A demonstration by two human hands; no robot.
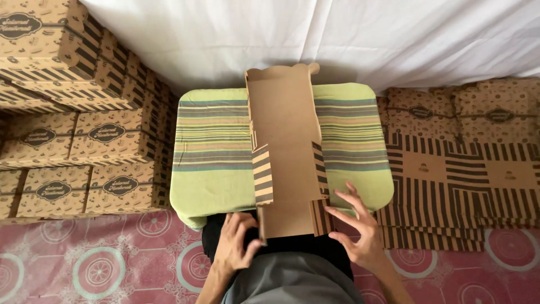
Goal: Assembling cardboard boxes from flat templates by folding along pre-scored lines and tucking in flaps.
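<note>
So the person has a flat brown cardboard box blank (284, 152) lying lengthwise over a green striped cushion (214, 146), near end hanging over the lap. The left hand (235, 245) is curled around the near left corner, fingers pinched on the edge by the striped left side flap (262, 174), which stands roughly upright. The right hand (355, 228) is spread open, fingertips pressing the striped right side flap (320, 194) from outside, not gripping anything.

To do this fold well, it probably pays to keep both side flaps square to the base along the creases and push evenly from both sides so the panel doesn't twist. The cushion is soft, so the base could sag; pressing the bottom flat against the lap edge should help. The far end with its scalloped tab is loose and touches the white sheet (337, 34), nothing holding it down.

Around it: stacks of finished printed boxes (73, 129) piled on the left, a pile of flat unfolded blanks (450, 174) on the right, just beside the cushion, and a pink patterned floor mat (101, 259) underneath. Tight space, the right elbow has little room next to that pile.
</note>
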